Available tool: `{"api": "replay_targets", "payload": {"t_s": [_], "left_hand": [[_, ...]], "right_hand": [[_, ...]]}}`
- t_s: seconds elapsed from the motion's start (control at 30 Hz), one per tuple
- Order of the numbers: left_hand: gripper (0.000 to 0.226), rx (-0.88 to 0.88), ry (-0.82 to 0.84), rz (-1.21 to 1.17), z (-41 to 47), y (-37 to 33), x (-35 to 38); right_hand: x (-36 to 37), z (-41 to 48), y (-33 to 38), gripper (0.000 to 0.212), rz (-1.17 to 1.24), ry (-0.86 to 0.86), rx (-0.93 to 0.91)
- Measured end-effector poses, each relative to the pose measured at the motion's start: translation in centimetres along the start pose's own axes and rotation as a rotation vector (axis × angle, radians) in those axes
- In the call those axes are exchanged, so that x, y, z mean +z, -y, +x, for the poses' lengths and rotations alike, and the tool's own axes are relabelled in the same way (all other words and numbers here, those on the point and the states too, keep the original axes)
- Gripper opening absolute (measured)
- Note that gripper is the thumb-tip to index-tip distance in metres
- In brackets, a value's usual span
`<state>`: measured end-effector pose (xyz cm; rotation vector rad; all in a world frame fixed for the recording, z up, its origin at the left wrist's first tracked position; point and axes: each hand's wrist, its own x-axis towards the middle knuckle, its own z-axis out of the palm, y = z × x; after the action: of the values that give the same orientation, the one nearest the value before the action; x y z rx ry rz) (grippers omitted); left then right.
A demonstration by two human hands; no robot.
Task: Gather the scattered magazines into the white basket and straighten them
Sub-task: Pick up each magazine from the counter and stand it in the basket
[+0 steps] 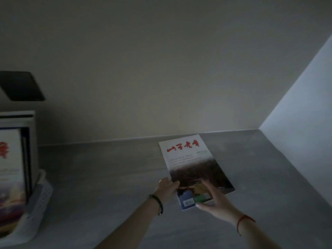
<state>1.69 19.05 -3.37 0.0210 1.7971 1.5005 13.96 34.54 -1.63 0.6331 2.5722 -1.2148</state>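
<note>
On the grey counter, right of centre, we see a magazine lying face up, with a second one with a blue cover peeking out beneath its near end. Its long axis runs from near to far and leans slightly left, the red title at the far end by the wall. Our left hand grips the near left edge, fingers curled around it. Our right hand holds the near end, thumb under and fingers spread on the cover. At the far left edge stands the white basket, with more magazines upright inside. The counter is smooth and dimly lit, meeting a plain pale wall behind and a brighter wall on the right. A dark flat object sits above the basket.
</note>
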Motion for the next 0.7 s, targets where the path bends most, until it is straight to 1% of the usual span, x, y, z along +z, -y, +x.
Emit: {"api": "replay_targets", "payload": {"t_s": [0.03,0.1,0.17,0.23,0.3,0.33,0.37,0.43,0.47,0.5,0.53,0.6,0.63,0.67,0.7], "left_hand": [[0.011,0.031,-0.016,-0.038,0.4,0.0,1.0],[0.021,0.022,-0.057,-0.187,1.1,-0.2,2.3],[0.013,-0.02,-0.122,-0.277,1.5,-0.6,2.6],[0.004,-0.092,-0.111,-0.386,1.9,-0.7,2.7],[0.01,-0.156,-0.05,-0.376,1.9,-1.0,3.6],[0.011,-0.148,-0.033,-0.304,1.9,-1.1,4.3],[0.016,-0.122,-0.052,-0.208,2.0,-1.1,5.0],[0.025,-0.035,-0.138,-0.01,1.7,-1.5,5.8],[0.028,0.006,-0.151,0.027,1.4,-1.8,5.8],[0.028,0.056,-0.146,0.043,1.0,-2.1,5.5],[0.024,0.108,-0.135,0.068,0.5,-2.5,4.9],[0.013,0.2,-0.11,0.106,-0.6,-3.1,3.2],[0.012,0.24,-0.078,0.096,-1.3,-3.2,2.0],[0.015,0.27,-0.048,0.081,-2.3,-3.5,0.7],[0.019,0.3,-0.032,0.071,-3.2,-3.6,-0.8]], "right_hand": [[0.0,0.1,-0.8,0.084,-0.065,0.002,-0.035],[0.1,0.2,-1.9,0.075,-0.185,-0.044,-0.136],[0.3,0.2,-2.5,0.071,-0.275,-0.07,-0.208],[0.7,0.3,-3.0,0.072,-0.346,-0.061,-0.221],[0.9,0.4,-3.3,0.074,-0.366,-0.063,-0.207],[0.9,0.6,-3.5,0.071,-0.346,-0.068,-0.197],[0.7,0.7,-3.6,0.065,-0.314,-0.066,-0.185],[0.1,0.9,-3.5,0.049,-0.192,-0.039,-0.129],[-0.3,0.8,-3.4,0.047,-0.106,-0.029,-0.091],[-0.7,0.8,-3.2,0.048,-0.03,-0.055,-0.069],[-1.3,0.9,-3.1,0.05,0.017,-0.139,-0.06],[-2.8,1.4,-2.6,0.053,0.08,-0.395,-0.075],[-3.6,1.6,-1.8,0.052,0.132,-0.493,-0.079],[-4.2,1.8,-0.8,0.05,0.213,-0.543,-0.087],[-4.8,2.1,0.3,0.048,0.319,-0.543,-0.108]]}}
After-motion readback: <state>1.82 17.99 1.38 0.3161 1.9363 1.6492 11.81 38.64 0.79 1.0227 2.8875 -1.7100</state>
